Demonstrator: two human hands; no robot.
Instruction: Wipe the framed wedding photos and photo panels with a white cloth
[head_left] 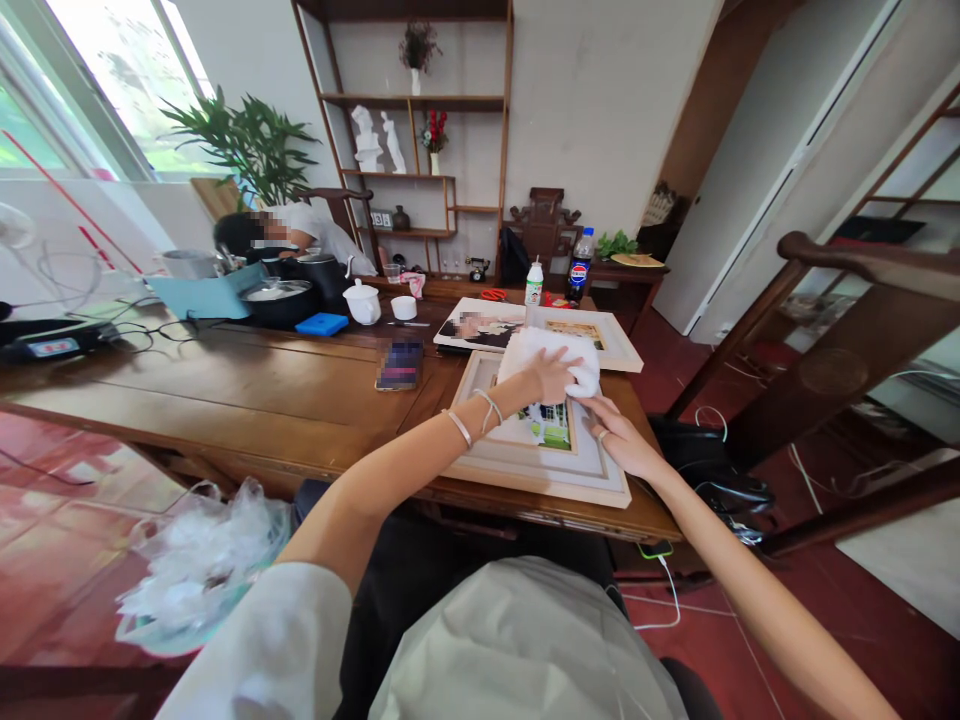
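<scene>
A light wooden picture frame point(616, 490) with a wide pale mat lies flat at the near edge of the table; a picture with green and blue parts shows in its middle. On its far part rests a bunched white cloth point(525, 350). My left hand point(553, 376) presses down on this cloth, fingers spread and curved over it. My right hand point(621, 438) lies on the right side of the frame, fingers stretched toward the cloth. Its fingertips come close to the cloth; whether they touch it, I cannot tell.
Behind lie a second frame point(622, 350) and a photo panel point(480, 312). A small white bottle point(534, 284), cola bottle point(580, 265), phone point(400, 364), teapot point(363, 302) and blue box point(321, 324) stand or lie on the table point(300, 400). A person point(330, 235) leans over its far left side.
</scene>
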